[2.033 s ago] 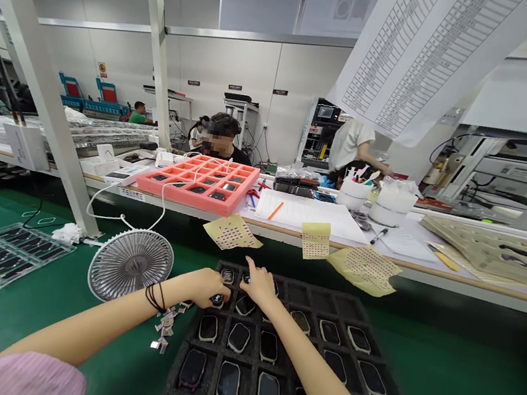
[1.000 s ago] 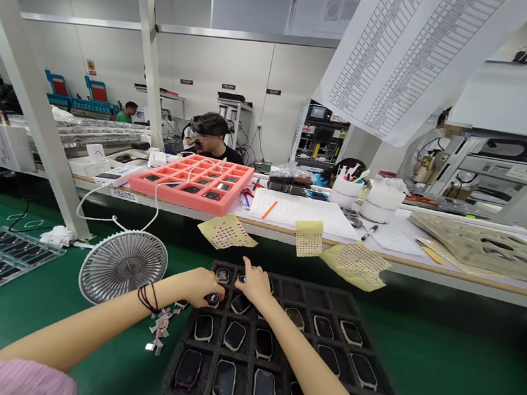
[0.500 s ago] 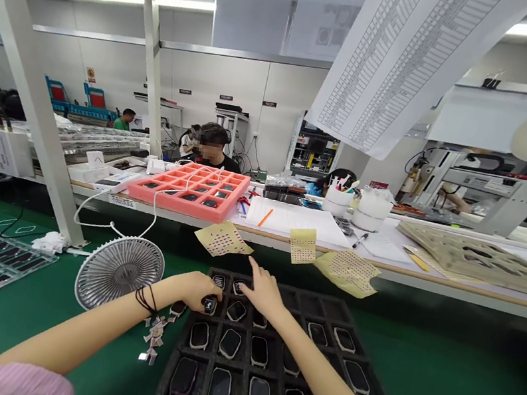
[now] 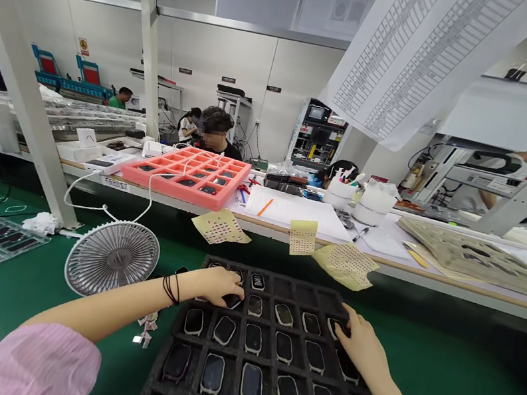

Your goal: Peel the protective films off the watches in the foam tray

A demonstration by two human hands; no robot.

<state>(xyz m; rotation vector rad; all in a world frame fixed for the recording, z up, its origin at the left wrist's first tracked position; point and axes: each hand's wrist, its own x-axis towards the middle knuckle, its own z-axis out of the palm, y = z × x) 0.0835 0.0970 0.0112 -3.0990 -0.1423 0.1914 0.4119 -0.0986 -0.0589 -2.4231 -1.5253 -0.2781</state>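
A black foam tray (image 4: 234,374) lies below my hands, with smartwatch bodies without straps sitting face up in its cells. My left hand (image 4: 218,284) is at the far left part of the tray, fingers curled down onto a smartwatch (image 4: 232,301) in the second row, which they partly cover. At the right edge, my right hand (image 4: 365,349) has its thumb and forefinger about another smartwatch (image 4: 333,329) in that row, still in its cell. A smartwatch with a lit screen (image 4: 258,282) shows in the far row between the hands.
Left of the tray stand a white fan (image 4: 114,259) and small scattered label pieces (image 4: 148,328). The raised shelf behind holds a pink foam tray (image 4: 181,173), papers (image 4: 292,209) and white pots (image 4: 340,191). Yellow sticker sheets (image 4: 346,265) hang from its edge; a printed sheet (image 4: 412,60) hangs above.
My right hand has moved from the far row to the tray's right edge. My left hand has shifted one column rightward, away from the watch it was on. The view has tilted down.
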